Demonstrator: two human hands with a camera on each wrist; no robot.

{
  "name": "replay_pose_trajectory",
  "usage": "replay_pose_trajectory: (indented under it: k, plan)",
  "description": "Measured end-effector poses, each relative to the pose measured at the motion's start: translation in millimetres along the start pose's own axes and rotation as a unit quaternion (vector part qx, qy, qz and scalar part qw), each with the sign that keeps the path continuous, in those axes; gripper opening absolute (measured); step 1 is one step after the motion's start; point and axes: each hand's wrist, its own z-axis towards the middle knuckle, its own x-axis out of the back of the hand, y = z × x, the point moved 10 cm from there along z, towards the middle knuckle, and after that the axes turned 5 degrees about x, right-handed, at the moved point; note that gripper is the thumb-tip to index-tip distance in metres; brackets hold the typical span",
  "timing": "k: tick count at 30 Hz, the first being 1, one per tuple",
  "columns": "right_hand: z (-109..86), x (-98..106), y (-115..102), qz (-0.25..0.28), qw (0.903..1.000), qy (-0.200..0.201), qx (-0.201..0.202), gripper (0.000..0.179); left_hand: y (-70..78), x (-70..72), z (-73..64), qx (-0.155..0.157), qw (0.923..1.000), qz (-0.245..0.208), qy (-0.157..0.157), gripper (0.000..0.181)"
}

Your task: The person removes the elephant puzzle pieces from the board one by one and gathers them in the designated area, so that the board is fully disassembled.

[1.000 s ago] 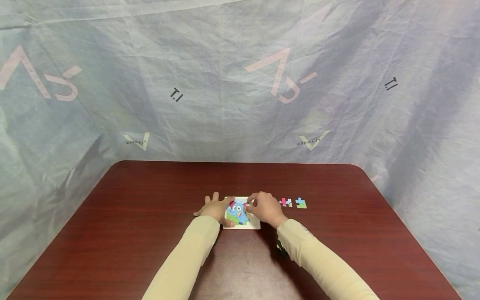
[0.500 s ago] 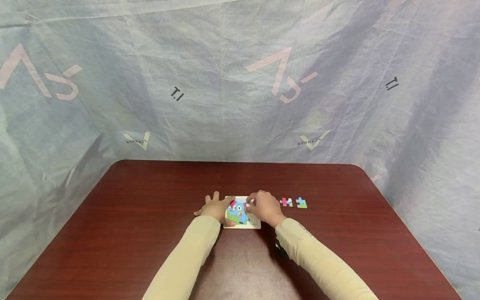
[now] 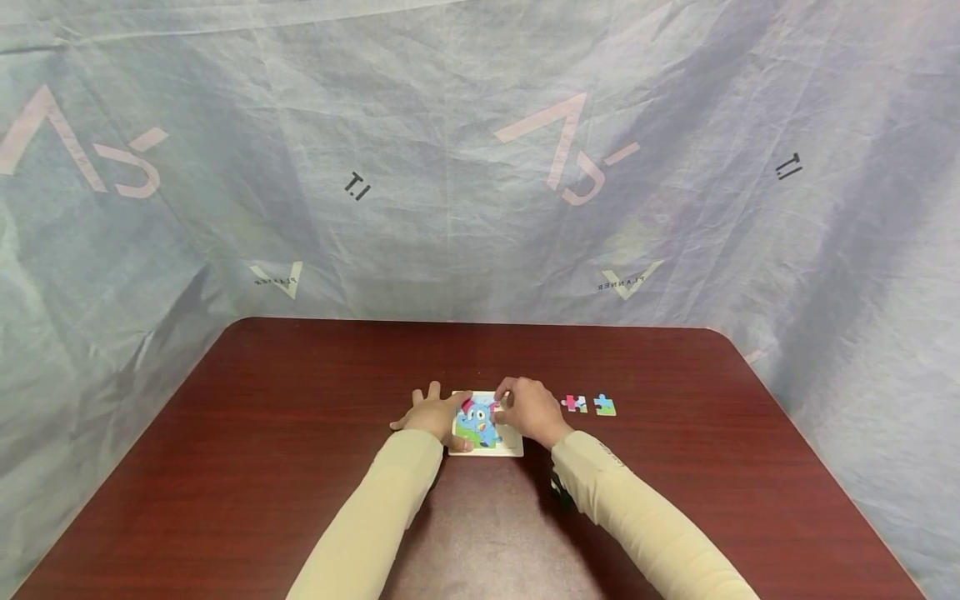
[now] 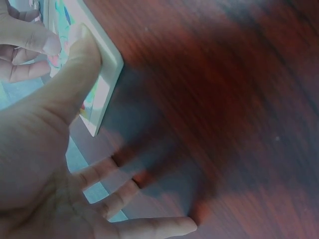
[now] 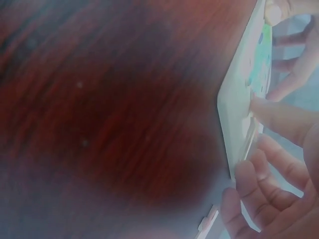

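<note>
A square jigsaw tray (image 3: 510, 451) with a pale frame lies at the table's middle, filled on its left with pieces picturing a blue elephant; bare backing shows at its lower right. My left hand (image 3: 429, 417) has its fingers spread over the table, the thumb on the tray's lower left edge. In the left wrist view that thumb (image 4: 82, 52) presses the frame. Over the tray's right side, my right hand (image 3: 531, 412) has curled fingers and seems to pinch a puzzle piece, mostly hidden by the fingers. The right wrist view shows its thumb (image 5: 269, 112) at the tray.
Two loose puzzle pieces lie right of the tray: one pink and white (image 3: 574, 404), one blue and green (image 3: 604, 406). The dark red wooden table (image 3: 225, 467) has grey printed cloth (image 3: 450, 167) hanging behind it and at both sides.
The hands, tray and loose pieces keep nearly the same places. My right fingers shift only slightly over the tray's right side; the head view drifts a little.
</note>
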Motion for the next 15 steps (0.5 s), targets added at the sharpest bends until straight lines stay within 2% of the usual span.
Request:
replay_pose_trajectory:
  k: [10, 15]
  plan:
    - [-1.2, 5.0, -3.4, 0.009, 0.9994, 0.032, 0.011, 0.026, -2.9, -3.6, 5.6, 0.007, 1.0, 0.004, -0.002, 0.088]
    - [-1.1, 5.3, -2.9, 0.012, 0.9995, 0.029, 0.006, 0.027, -3.3, -4.1, 4.5, 0.008, 0.9999, 0.007, -0.001, 0.087]
